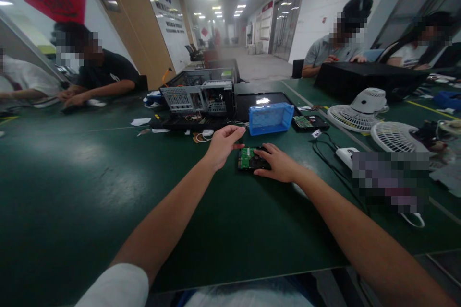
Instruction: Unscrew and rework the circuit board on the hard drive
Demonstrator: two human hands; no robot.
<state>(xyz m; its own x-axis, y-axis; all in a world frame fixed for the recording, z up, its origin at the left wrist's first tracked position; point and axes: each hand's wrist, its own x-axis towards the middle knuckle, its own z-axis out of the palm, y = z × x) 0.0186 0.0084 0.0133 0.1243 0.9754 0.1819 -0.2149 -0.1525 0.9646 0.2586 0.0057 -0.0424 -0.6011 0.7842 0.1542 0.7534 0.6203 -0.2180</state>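
Observation:
A hard drive (pixel 248 154) lies on the green table in front of me, its green circuit board facing up. My right hand (pixel 276 163) grips its right side, thumb near the front edge and fingers over the top and back. At the drive's back left corner, my left hand (pixel 224 146) is closed in a pinch with thumb and forefinger together. Whatever is between those fingertips is too small or dark to make out. Just behind the drive stands a blue plastic bin (pixel 271 120) on its side, its open face toward me.
An open computer case (pixel 200 98) stands behind my left hand. Right of the bin lies another hard drive (pixel 309 122). White fans (pixel 360 110), a power strip (pixel 346 156) and cables are at right. Co-workers sit across the table, one beside a black box (pixel 370 79).

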